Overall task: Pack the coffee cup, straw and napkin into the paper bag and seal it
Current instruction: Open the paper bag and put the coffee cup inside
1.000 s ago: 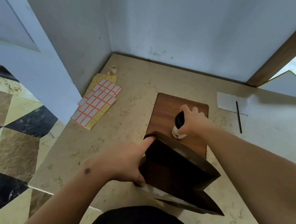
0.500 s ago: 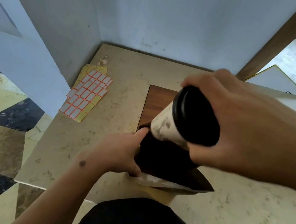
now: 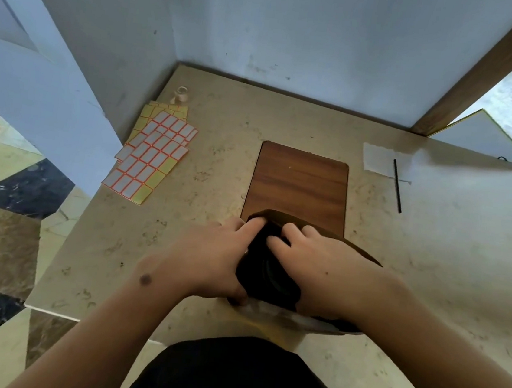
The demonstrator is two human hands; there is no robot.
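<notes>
The dark brown paper bag [image 3: 354, 251] stands open at the near edge of the wooden board [image 3: 297, 179]. My left hand [image 3: 210, 252] grips the bag's left rim, thumb outside and fingers over the edge. My right hand [image 3: 329, 264] reaches into the bag's mouth and holds the coffee cup [image 3: 271, 279]; only the cup's black lid shows, low inside the bag. The white napkin [image 3: 378, 161] lies flat at the back right of the table. The thin black straw [image 3: 397, 186] lies across the napkin's right edge.
Sheets of orange-bordered white labels [image 3: 154, 154] are fanned out at the left, with a small tape roll [image 3: 181, 94] behind them near the wall corner. A white board [image 3: 481, 138] leans at the far right. The marble table's [image 3: 115, 258] edge runs along the left, above tiled floor.
My right hand lifted the cup off the wooden board, swung it up towards me, and has lowered it into the bag. My left hand kept its hold on the bag's rim.
</notes>
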